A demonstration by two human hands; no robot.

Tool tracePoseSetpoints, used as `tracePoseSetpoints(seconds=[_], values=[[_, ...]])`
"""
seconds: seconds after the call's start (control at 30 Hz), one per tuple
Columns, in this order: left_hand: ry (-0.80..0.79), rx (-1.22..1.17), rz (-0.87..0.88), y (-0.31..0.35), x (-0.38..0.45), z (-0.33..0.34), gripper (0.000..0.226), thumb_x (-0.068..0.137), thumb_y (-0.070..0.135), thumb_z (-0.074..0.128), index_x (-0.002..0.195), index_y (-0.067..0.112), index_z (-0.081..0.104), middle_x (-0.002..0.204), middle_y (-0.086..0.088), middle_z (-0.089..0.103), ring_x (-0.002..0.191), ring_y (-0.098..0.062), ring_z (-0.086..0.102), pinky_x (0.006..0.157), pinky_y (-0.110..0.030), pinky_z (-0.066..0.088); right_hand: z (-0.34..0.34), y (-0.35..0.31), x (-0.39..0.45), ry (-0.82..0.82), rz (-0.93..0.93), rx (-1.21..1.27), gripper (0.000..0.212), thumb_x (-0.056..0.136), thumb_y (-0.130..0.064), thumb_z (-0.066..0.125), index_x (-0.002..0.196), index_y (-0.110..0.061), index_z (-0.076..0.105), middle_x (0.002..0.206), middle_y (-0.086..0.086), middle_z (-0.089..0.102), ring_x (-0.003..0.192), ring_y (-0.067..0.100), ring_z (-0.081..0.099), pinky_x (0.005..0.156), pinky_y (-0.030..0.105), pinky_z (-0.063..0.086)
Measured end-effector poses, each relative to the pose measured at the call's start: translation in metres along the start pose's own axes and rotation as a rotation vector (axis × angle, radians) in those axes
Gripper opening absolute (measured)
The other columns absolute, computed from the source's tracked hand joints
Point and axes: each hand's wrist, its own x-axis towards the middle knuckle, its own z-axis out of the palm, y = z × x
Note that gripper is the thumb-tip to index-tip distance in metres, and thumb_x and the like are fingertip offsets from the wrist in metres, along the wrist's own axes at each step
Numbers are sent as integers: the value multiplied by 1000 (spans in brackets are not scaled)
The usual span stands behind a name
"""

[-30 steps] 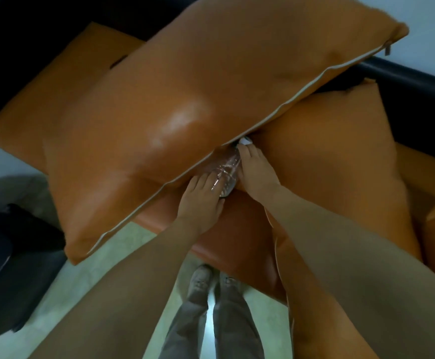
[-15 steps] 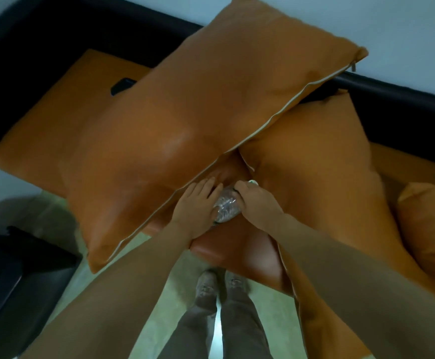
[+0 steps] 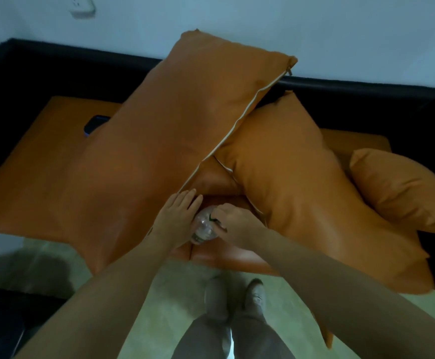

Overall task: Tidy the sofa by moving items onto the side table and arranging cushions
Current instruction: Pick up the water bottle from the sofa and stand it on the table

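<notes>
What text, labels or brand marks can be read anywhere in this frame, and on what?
None readable.
Clear plastic bottle, gripped by the right hand with the left hand against it: label band too blurred.
Dark phone on the sofa seat: no legible marking.

Both bare forearms reached forward and slightly inward from the lower corners of the head view, so that the hands met near the middle. The left hand (image 3: 177, 221) lay palm down with its fingers (image 3: 188, 197) straight and close together, pointing away from the body, its thumb side touching a clear plastic bottle (image 3: 204, 227). The right hand (image 3: 233, 221) curled its fingers over the top of that bottle and gripped it, knuckles raised, wrist bent a little inward.
</notes>
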Motion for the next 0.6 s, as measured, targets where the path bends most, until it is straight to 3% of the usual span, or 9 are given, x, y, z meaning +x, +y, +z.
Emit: tracePoseSetpoints(seconds=[0.13, 0.27, 0.5, 0.6], values=[[-22, -29, 4, 6, -8, -11, 60, 86, 42, 34, 128, 7, 59, 130, -15, 59, 117, -30, 57, 99, -42, 45, 3, -14, -12, 47, -58, -54, 32, 86, -28, 43, 75, -6, 63, 72, 8, 63, 65, 24, 57, 52, 32, 45], [10, -47, -1, 19, -17, -25, 60, 85, 41, 35, 127, 7, 59, 129, -16, 59, 117, -30, 57, 99, -44, 45, -4, -16, -35, 46, -71, -106, 24, 81, -26, 45, 69, -9, 58, 66, 5, 57, 61, 22, 53, 49, 31, 46], [43, -16, 19, 59, -52, -40, 59, 86, 42, 38, 127, 6, 59, 129, -17, 59, 116, -32, 57, 99, -43, 45, -18, -10, -107, -4, 28, -188, 17, 81, -20, 51, 73, -6, 58, 72, 7, 59, 69, 25, 57, 50, 32, 46], [51, -4, 34, 90, -68, -48, 58, 86, 43, 38, 128, 8, 58, 131, -15, 58, 118, -30, 56, 102, -43, 43, -22, -12, -144, 56, 21, -246, 21, 80, -22, 46, 70, -8, 58, 69, 4, 59, 64, 22, 56, 51, 27, 41]])
